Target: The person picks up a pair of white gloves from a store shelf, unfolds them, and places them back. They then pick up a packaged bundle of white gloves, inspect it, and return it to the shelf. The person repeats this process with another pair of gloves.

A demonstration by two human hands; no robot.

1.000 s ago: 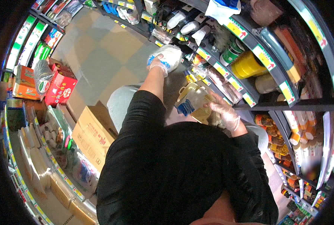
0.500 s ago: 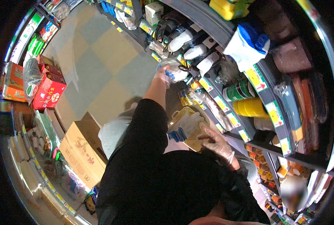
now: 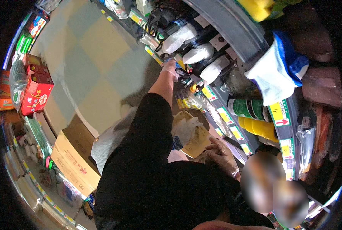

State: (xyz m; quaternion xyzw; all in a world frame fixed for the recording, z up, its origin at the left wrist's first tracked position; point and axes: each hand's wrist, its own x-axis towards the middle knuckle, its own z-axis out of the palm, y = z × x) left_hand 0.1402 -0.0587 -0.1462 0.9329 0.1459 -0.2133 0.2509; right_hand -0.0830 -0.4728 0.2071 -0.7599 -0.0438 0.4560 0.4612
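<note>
My left hand (image 3: 170, 70), in a clear plastic glove, reaches forward to the lower shelf on the right. Its fingers are partly hidden among the goods, with a bit of blue beside them; what they hold is unclear. Close by lie dark items with white wrapped parts (image 3: 199, 53) and black loops. My right hand (image 3: 221, 156), also in a clear glove, is held near my body with loosely bent, parted fingers and nothing visible in them. Just beyond it is a cream perforated basket (image 3: 199, 145). White work gloves (image 3: 185, 130) with blue cuffs lie in it.
A shelf rack with price tags (image 3: 281, 114) runs along the right, holding green-and-black containers (image 3: 247, 110) and yellow ones (image 3: 258, 126). A white-and-blue glove (image 3: 277, 73) juts from it. An open cardboard box (image 3: 73, 163) and a red carton (image 3: 38, 94) stand left on the tiled floor (image 3: 98, 50).
My left hand has moved in against the lower shelf, and the clear-wrapped white and blue item by it no longer shows plainly. My right hand has shifted slightly down; the whole view has turned.
</note>
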